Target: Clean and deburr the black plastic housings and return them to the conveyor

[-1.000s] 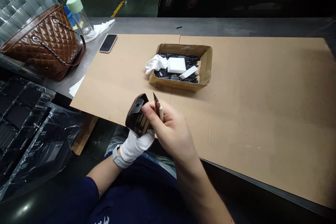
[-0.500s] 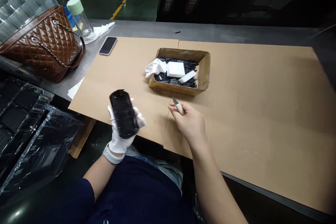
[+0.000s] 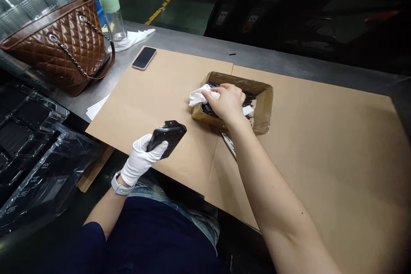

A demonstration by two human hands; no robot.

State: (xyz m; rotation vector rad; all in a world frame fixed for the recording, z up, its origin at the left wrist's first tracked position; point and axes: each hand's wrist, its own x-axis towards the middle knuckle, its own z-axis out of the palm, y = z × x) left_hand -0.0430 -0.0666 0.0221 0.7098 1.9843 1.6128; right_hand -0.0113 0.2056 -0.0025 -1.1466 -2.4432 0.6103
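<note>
My left hand (image 3: 141,156), in a white glove, is closed round a black plastic housing (image 3: 171,137) with rounded corners, held tilted above the front of the cardboard sheet. My bare right hand (image 3: 226,100) reaches over a small cardboard box (image 3: 201,117). Its thumb and index finger close on a crumpled white cloth glove (image 3: 197,96) at the box's left side. Black slim parts (image 3: 208,109) fill the box, and a white foam strip (image 3: 248,110) lies on them. A craft knife (image 3: 228,143) rests on the sheet, partly hidden beneath my right wrist.
A phone (image 3: 144,58) lies on the sheet's back left corner. Behind it stand a brown quilted handbag (image 3: 64,43) and a clear bottle with a green lid (image 3: 111,4), beside a white cloth (image 3: 139,36). Black trays in clear plastic (image 3: 35,167) sit at the left.
My right hand has put the knife down on the sheet and moved forward into the box. My left hand has turned the black housing, so its edge now shows more. The view has shifted slightly.
</note>
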